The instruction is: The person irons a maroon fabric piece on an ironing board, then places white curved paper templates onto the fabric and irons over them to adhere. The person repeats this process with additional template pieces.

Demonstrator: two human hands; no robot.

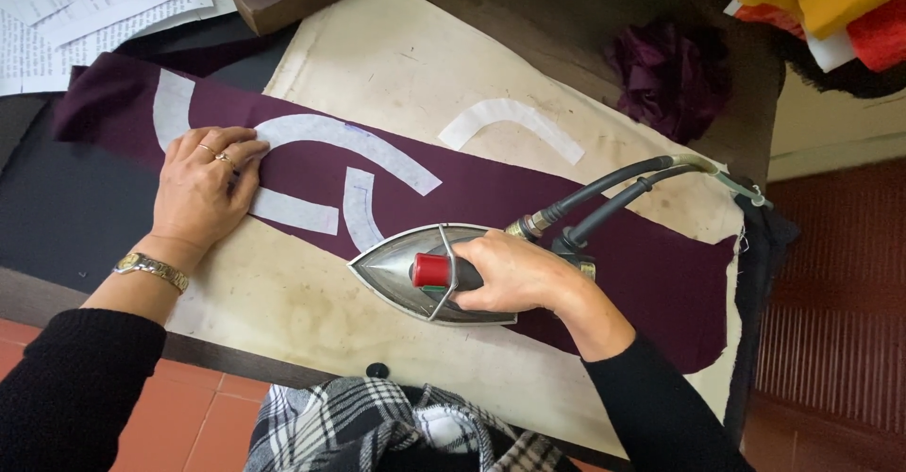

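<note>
The person's right hand (510,272) is clenched around the handle of a steel steam iron (429,274), whose point faces left on a strip of dark purple fabric (604,236) lying across a stained cream ironing pad (396,57). The right forearm angles in from the near right. The left hand (200,189) lies flat and released, fingers spread, pressing white curved interfacing pieces (349,142) on the fabric's left part.

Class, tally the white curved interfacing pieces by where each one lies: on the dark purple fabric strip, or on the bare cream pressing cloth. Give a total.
On the dark purple fabric strip: 4
On the cream pressing cloth: 1
Total: 5
</note>
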